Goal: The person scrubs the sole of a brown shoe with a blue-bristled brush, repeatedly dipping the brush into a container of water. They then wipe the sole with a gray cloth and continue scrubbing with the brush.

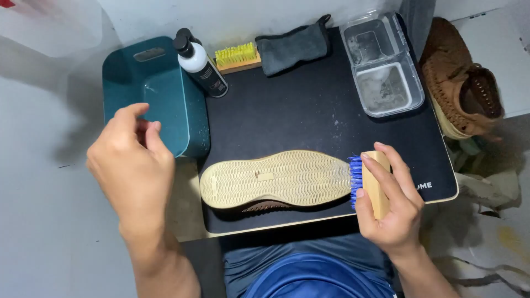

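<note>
Here the right hand (389, 201) clamps a blue-bristled brush (369, 182) against the upturned shoe (276, 179); left hand (132, 165) hovers loosely curled, empty.

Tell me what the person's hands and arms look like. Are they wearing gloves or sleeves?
No gloves and no sleeves show. The left hand and the right hand are both bare, with short, plain fingernails. No rings, watch or bracelets show. Both forearms are uncovered down to the picture's bottom edge. Blue clothing shows between the arms.
</note>
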